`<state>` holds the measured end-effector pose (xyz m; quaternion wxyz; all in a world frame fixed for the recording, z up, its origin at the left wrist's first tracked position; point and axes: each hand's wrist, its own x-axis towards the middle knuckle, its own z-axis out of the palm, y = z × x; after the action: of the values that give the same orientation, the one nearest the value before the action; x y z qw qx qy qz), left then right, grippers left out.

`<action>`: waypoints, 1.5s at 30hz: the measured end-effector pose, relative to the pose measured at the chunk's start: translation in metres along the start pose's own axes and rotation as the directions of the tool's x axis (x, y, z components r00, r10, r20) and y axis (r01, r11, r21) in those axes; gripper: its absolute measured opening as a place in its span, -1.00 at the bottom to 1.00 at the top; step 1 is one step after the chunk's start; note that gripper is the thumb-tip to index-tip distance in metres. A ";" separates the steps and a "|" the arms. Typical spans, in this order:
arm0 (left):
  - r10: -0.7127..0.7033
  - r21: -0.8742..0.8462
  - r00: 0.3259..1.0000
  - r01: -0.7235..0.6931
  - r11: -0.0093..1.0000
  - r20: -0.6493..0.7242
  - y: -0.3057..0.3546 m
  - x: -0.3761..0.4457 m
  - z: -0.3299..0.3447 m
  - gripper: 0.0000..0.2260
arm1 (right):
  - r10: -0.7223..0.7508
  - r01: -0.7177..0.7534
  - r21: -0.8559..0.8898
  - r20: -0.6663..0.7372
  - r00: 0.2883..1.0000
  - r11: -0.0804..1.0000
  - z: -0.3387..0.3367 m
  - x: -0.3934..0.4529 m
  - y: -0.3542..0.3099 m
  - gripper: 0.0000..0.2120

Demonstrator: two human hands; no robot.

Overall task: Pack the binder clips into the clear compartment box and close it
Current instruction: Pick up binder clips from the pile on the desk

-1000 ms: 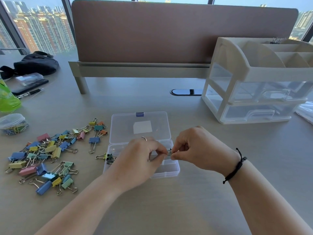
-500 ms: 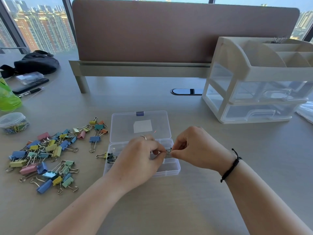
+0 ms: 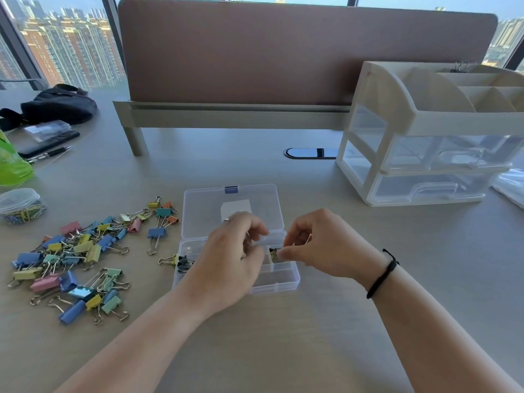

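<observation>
— Now that the hands have drawn apart, what do you make of it from the head view?

— A second ago both hands pinched one small clip between them over the box (image 3: 293,275). That joint grip is gone. The right hand (image 3: 320,245) has its fingers (image 3: 283,253) together on a dark and yellow clip (image 3: 273,254), held just over the right-hand compartments. The left hand (image 3: 232,259) has pulled back to the left; its fingers are curled, but whether they hold anything I cannot tell.

— So the clip passed to the right hand?

— It looks so. I judge it is about to be dropped into a right compartment.

— And the rest?

— One dark and yellow clip (image 3: 181,262) lies at the box's left edge, partly over the wall. The big coloured pile (image 3: 76,256) sits on the tabletop (image 3: 283,350) well left of the box, untouched. The lid (image 3: 232,207) lies open flat on the far side.

— Far along, then?

— Hardly begun, I would say: most clips are still outside, and closing comes last.
</observation>
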<state>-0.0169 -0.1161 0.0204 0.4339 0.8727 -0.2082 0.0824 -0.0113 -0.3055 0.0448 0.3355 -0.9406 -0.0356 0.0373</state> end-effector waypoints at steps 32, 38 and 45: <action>0.030 -0.382 0.991 0.022 0.924 0.129 0.014 -0.004 -0.006 -0.40 | -0.336 0.349 0.109 -0.121 0.934 0.931 -0.002 -0.012 -0.013 -0.92; 0.023 -0.074 1.000 -0.023 0.997 0.007 0.000 0.001 -0.007 -0.76 | -0.230 0.228 -0.148 -0.001 0.973 0.962 -0.011 -0.012 -0.005 -0.91; 0.103 0.190 0.990 -0.119 0.975 0.092 -0.013 0.001 0.000 -0.87 | -0.244 0.242 -0.284 0.028 0.969 0.928 -0.003 -0.010 -0.006 -0.92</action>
<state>-0.0101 -0.1095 0.0120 0.3322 0.9007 -0.2650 0.0906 -0.0211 -0.3038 0.0508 0.1986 -0.9676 -0.1553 -0.0136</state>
